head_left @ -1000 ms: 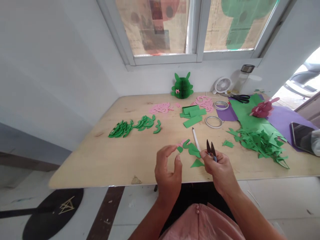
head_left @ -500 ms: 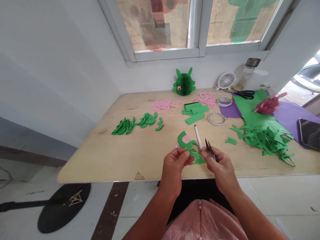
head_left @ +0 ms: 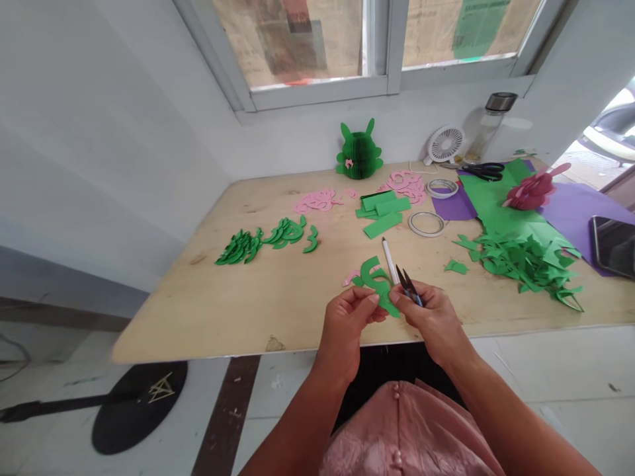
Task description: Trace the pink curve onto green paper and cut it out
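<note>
Between finger and thumb, my left hand [head_left: 348,325] grips a curved green paper cutout [head_left: 370,270] just above the front of the table. My right hand [head_left: 437,324] is closed around small dark-bladed scissors [head_left: 407,285], whose tips point up and away. Its thumb and fingertip also meet the right side of the green paper. Pink paper pieces [head_left: 351,276] lie partly hidden behind the cutout. A white pen [head_left: 389,259] rests beyond the hands, close to the scissors.
Cut green curved pieces [head_left: 240,248] are heaped at the left. Green strips [head_left: 383,210], pink cutouts [head_left: 317,200] and tape rolls [head_left: 426,224] lie farther back. Green scraps [head_left: 528,261] and a phone [head_left: 614,244] are at the right. A green paper figure [head_left: 360,156] stands by the wall.
The green paper between my hands has turned, and its curved end sits a little farther right. Both hands keep their grip. The whole view has shifted slightly.
</note>
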`<state>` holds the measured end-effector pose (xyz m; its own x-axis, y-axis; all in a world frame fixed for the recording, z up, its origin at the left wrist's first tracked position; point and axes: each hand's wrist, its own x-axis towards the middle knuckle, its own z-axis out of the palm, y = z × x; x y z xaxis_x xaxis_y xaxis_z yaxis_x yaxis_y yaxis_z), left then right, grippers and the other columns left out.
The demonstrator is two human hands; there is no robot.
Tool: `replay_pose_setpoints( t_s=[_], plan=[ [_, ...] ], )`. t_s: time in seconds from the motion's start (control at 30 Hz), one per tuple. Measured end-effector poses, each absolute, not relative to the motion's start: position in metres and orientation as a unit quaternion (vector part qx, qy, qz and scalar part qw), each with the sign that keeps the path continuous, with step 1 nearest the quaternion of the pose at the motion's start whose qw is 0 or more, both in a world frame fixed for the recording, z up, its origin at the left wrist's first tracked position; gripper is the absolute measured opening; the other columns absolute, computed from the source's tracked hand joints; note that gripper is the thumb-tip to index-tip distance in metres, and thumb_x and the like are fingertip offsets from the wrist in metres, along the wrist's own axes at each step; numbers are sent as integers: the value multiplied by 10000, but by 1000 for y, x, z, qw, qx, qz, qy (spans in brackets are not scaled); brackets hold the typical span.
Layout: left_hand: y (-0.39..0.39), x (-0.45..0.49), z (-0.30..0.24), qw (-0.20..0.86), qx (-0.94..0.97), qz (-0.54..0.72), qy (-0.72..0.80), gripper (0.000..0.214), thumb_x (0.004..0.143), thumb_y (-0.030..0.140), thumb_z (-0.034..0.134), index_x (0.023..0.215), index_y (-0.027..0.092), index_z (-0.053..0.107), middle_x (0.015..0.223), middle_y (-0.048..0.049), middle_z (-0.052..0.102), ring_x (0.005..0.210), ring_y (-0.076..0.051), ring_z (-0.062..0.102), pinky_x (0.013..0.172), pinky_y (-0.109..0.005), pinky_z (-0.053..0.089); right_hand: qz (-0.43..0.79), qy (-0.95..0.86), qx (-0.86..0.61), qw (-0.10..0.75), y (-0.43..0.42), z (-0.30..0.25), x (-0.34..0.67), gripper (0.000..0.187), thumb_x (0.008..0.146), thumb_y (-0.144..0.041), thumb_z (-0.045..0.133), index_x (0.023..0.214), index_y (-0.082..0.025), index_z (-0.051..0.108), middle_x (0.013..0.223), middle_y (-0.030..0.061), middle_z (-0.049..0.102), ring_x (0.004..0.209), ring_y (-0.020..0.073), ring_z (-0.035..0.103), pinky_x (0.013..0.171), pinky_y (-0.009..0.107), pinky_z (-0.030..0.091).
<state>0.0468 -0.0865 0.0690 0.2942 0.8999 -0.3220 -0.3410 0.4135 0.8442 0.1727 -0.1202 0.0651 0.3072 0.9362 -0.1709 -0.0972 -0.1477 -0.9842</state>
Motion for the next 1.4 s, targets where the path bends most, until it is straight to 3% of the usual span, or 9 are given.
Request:
replay_pose_setpoints(
  t_s=[0.73,1.03,1.4],
  plan=[
    [-87,54,63,714,339,449,417,153,641,248,754,682,146,648,654,25,629,589,-84,589,657,-218,491,421,-351,-635,544,-120,70,172,158,685,-296,642,627,-156,595,519,-57,378,476,72,266,432,238,183],
    [-86,52,59,724,343,451,393,166,661,254,762,700,138,649,680,21,620,626,-82,575,670,-218,497,517,-277,-563,582,-117,70,172,223,627,-320,725,632,-152,578,521,-78,321,452,45,166,404,231,93],
    [-80,48,57,697,424,452,359,133,676,221,757,679,146,648,637,32,600,629,-72,546,672,-186,470,596,-220,-487,599,-119,62,175,285,639,-330,757,628,-159,529,477,-109,267,421,30,135,383,212,80]
  ],
)
